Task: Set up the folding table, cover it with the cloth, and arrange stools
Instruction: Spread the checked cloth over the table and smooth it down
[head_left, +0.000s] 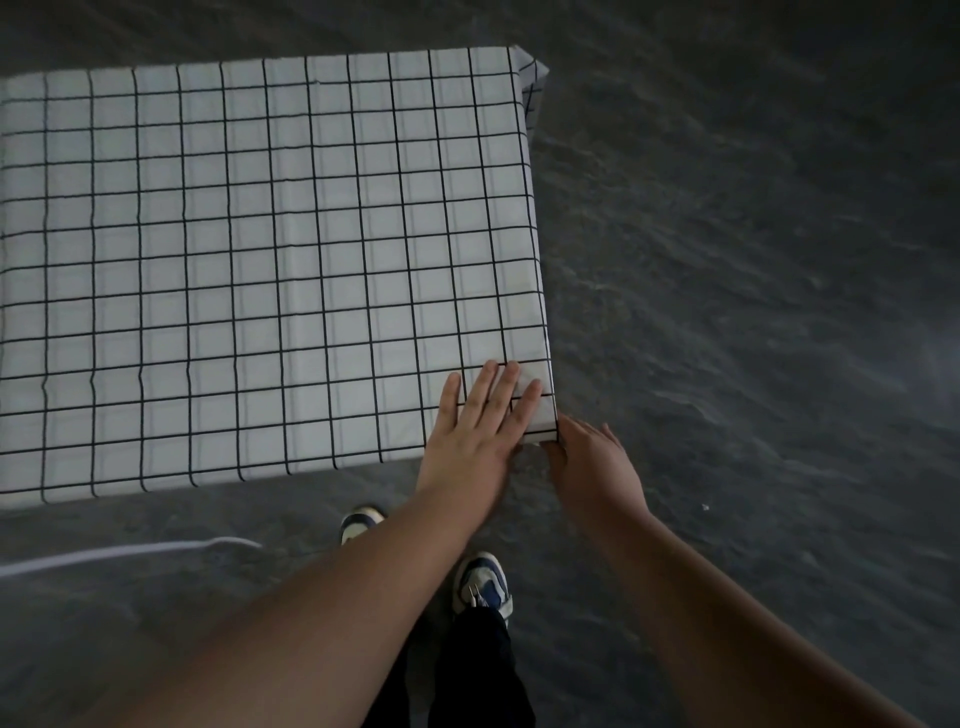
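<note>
the cloth (260, 249), white with a black grid, lies spread over the tabletop (31, 499) and hangs over the near and right edges, with a folded bit showing at the far right corner. so the table looks already up and covered, and the step in hand seems to be tidying the cloth at the near right corner.

the left hand (478, 426) lies flat on top of the cloth just inside that corner, fingers straight and a little spread, pressing it down; its grip holds nothing. the right hand (592, 457) is just off the corner at the table's side, touching the hanging edge of the cloth. its fingertips are tucked out of sight under the corner, so i cannot tell whether its grip is clamped on the fabric or only resting against it.

no stools show anywhere here, only dark floor (753, 260), the person's shoes (480, 582) and a pale cord (130, 553) on the floor at the left.

the next move likely calls for pulling the overhang taut and creasing it down neatly while the flat hand keeps the top from sliding. after that the stools remain to be fetched and placed.
</note>
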